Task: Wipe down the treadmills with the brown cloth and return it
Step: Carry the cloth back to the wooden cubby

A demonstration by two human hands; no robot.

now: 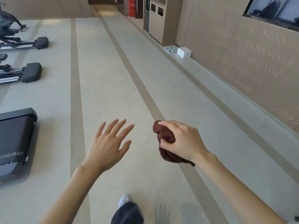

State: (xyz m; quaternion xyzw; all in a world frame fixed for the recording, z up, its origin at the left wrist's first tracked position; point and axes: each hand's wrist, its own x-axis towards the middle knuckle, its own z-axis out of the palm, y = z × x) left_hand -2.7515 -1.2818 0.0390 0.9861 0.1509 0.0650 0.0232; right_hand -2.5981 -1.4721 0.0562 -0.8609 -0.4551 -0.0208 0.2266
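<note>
i see a pale floor (113, 78) with darker stripes filling most of the frame, running toward the top. a tan panelled wall (242, 54) takes the right side. at the lower left edge sits the rear end of a black treadmill (14, 143), cut off by the frame. further up the left edge are the ends of two other gym machines (30, 71). a tall cabinet (160, 18) stands against the wall at the top centre.

my left hand (106, 147) hovers in the lower middle, palm down, fingers (113, 126) spread wide and holding nothing. my right hand (182, 139) is just to its right, apart from it, fingers curled around the brown cloth (161, 133), which is bunched into a wad in the air above the floor, well apart from the treadmill.

a small white box (184, 52) rests at the foot of the wall, upper right. a light shoe (123, 200) shows at the bottom centre.
</note>
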